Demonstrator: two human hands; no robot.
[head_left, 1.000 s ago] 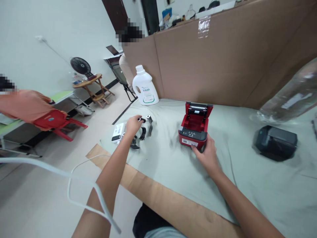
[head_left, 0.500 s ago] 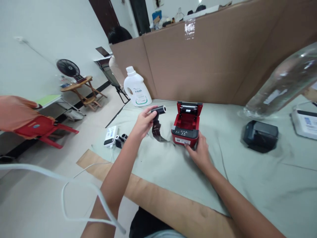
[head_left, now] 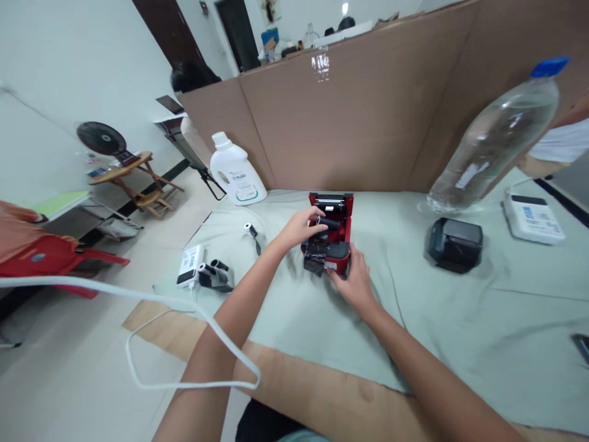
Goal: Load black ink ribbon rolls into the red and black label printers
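A small red and black printer [head_left: 339,264] stands on the cloth with its lid raised. My left hand [head_left: 301,228] pinches a black roll [head_left: 330,223] inside the opened compartment. From the roll a shiny dark strip [head_left: 315,260] hangs over the printer's front edge. My right hand [head_left: 356,279] grips the printer's lower right front corner, thumb at the front and fingers along the side. The far ends of the left fingers are partly hidden by the roll.
Several small black rolls [head_left: 212,276] lie at left beside a white power bank [head_left: 189,264]. Behind stand a white jug [head_left: 238,175], a cardboard wall [head_left: 340,123] and a clear bottle [head_left: 501,138]. A black device [head_left: 456,244] sits at right. A white cable [head_left: 221,334] crosses the lower left.
My left hand has carried the roll rightward and down into the printer's compartment, its strip now over the front. My right hand still holds the printer. The view has shifted right.
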